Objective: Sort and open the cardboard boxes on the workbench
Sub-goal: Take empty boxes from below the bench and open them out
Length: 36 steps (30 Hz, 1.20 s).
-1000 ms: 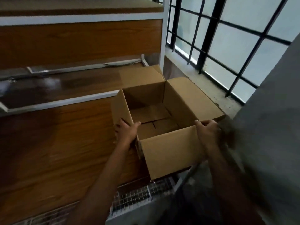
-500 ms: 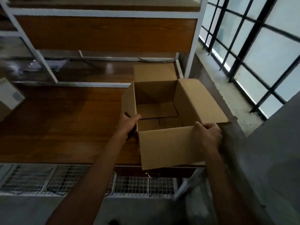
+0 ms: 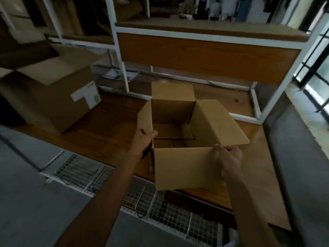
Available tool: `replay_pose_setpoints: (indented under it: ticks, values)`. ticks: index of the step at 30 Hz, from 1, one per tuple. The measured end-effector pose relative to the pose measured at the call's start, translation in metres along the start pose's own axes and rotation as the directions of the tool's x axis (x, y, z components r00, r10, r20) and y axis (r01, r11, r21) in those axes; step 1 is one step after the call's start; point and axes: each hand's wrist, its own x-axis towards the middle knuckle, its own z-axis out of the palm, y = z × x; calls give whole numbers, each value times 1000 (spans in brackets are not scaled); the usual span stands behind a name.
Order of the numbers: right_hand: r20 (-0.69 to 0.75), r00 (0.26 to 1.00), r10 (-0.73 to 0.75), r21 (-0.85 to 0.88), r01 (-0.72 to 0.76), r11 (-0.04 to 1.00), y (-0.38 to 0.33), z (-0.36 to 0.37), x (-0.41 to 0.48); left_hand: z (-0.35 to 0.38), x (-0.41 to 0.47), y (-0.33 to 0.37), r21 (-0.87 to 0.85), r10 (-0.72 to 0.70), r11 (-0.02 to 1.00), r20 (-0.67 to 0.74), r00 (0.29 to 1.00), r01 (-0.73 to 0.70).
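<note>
Cardboard open box, left hand curled round its wall, right hand pinched on near flap, larger box leftward

Open box on workbench; left hand grips side flap, right hand front flap.

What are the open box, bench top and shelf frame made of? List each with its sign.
Open box: plain brown cardboard, matt; folded flaps.
Bench top: wood or wood-look laminate, glossy; grain, glare.
Shelf frame: likely white-painted metal; thin square bars.
</note>
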Motion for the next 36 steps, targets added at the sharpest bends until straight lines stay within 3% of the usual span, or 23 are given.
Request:
replay_pose_setpoints:
  ticks: [8, 13, 17, 19, 23, 28, 32, 36]
  values:
    - [59, 997, -52, -74, 56, 996, -22, 109, -16, -117, 40, -4, 116, 44, 993, -131, 990, -29]
    - [115, 984, -135, -174, 154, 973, -35, 174, -32, -173, 53, 3, 326, 212, 932, -127, 969, -161]
    - [251, 956, -152, -539, 269, 798, -48, 216, -56, -207, 63, 12, 429, 322, 869, -113, 940, -246]
    - [232, 923, -306, -627, 382, 679, -61, 228, -73, -225, 68, 20, 407, 322, 878, -118, 939, -250]
    - [277, 810, -517, -468, 584, 664, -95, 269, -102, -268, 73, 39, 422, 462, 837, -205, 863, -348]
    - [497, 700, -513, -334, 700, 631, -118, 343, -126, -330, 74, 76, 531, 650, 718, -277, 708, -451]
    - [620, 548, -561, -166, 791, 589, -150, 390, -158, -384, 69, 114, 582, 761, 629, -329, 558, -514]
    - [672, 401, -622, 17, 832, 555, -184, 439, -183, -439, 80, 135, 655, 791, 590, -350, 501, -473]
